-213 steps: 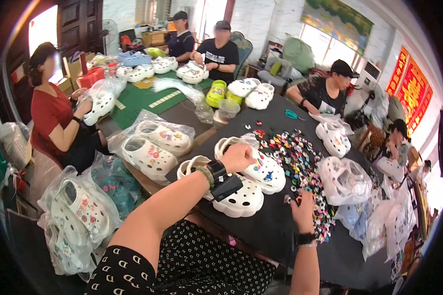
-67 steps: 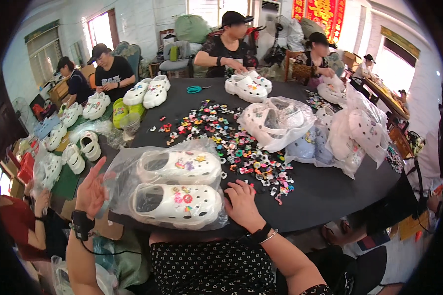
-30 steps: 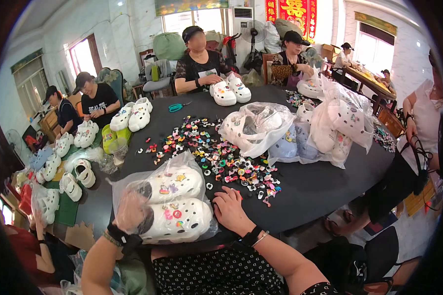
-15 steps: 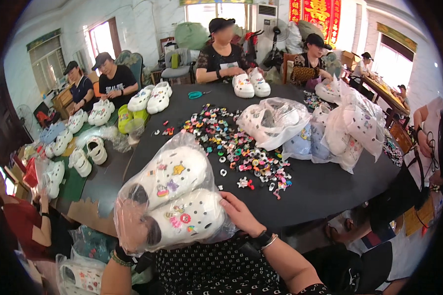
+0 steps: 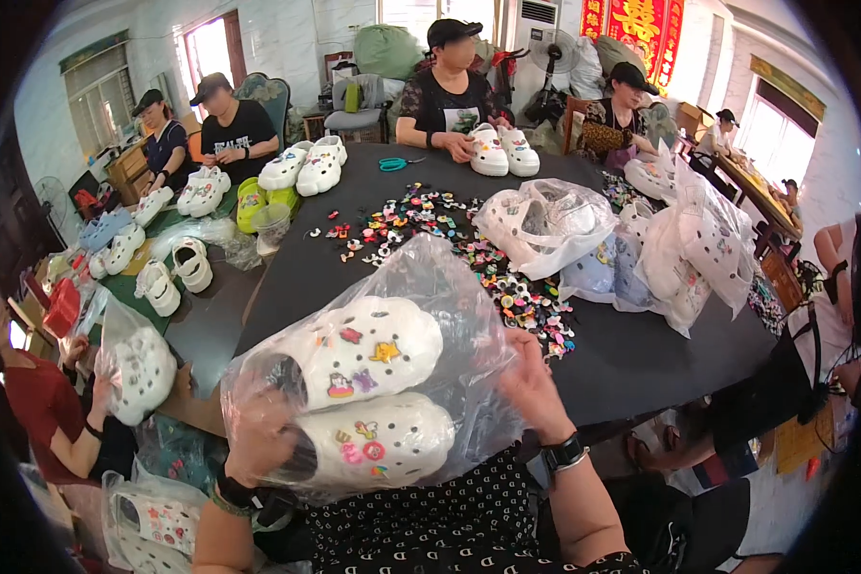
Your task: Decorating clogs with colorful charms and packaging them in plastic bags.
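A pair of white clogs point(image 5: 368, 349) with colourful charms lies side by side in a clear plastic bag point(image 5: 478, 325), held up over the near edge of the black table. My left hand point(image 5: 263, 430), seen through the plastic, is closed on the heel ends of the clogs. Its fingertips are partly hidden and blurred. At the bag's right side, my right hand point(image 5: 536, 383) pinches the loose plastic, apart from the clogs.
Loose charms point(image 5: 517, 297) cover part of the black table point(image 5: 660, 354). Bagged clogs point(image 5: 545, 230) stand right, teal scissors point(image 5: 399, 165) far. A co-worker point(image 5: 450, 96) across the table holds white clogs point(image 5: 503, 150). Another person in red point(image 5: 53, 421) handles a bagged clog at left.
My right hand has moved right, off the clog toes, drawing the plastic out. The clogs have shifted slightly right. The person in red has raised a bagged clog at left.
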Available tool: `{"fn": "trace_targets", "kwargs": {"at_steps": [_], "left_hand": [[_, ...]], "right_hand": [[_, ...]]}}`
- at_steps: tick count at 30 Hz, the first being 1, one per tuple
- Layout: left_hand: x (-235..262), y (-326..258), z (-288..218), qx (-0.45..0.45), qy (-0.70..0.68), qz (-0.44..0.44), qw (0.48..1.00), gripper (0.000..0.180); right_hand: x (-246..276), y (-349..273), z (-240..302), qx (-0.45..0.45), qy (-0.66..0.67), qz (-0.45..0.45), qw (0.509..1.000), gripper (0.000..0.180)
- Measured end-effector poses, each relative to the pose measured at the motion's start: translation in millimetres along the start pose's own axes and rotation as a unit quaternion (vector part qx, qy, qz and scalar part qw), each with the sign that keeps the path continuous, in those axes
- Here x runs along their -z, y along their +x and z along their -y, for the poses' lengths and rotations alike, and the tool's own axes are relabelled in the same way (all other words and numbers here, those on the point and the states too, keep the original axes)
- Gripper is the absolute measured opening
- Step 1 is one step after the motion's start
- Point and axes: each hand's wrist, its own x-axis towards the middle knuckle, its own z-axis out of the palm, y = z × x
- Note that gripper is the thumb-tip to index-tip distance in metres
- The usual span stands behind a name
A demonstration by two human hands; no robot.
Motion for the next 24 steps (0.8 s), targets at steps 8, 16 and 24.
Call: {"fn": "trace_targets", "kwargs": {"at_steps": [8, 16, 24], "left_hand": [[-6.4, 14.1, -18.8, -0.061, -0.038, 0.009, 0.997, 0.026], [-17.7, 16.9, 0.7, -0.041, -0.055, 0.034, 0.997, 0.025], [-8.5, 35.4, 42.7, 0.088, -0.017, -0.082, 0.993, 0.022]], "right_hand": [[-12.7, 3.3, 12.7, 0.186, -0.41, 0.094, 0.888, 0.044], [72.6, -16.1, 76.9, 0.26, 0.03, -0.411, 0.873, 0.012], [101.2, -71.4, 117.4, 0.346, -0.12, -0.507, 0.78, 0.008]]}}
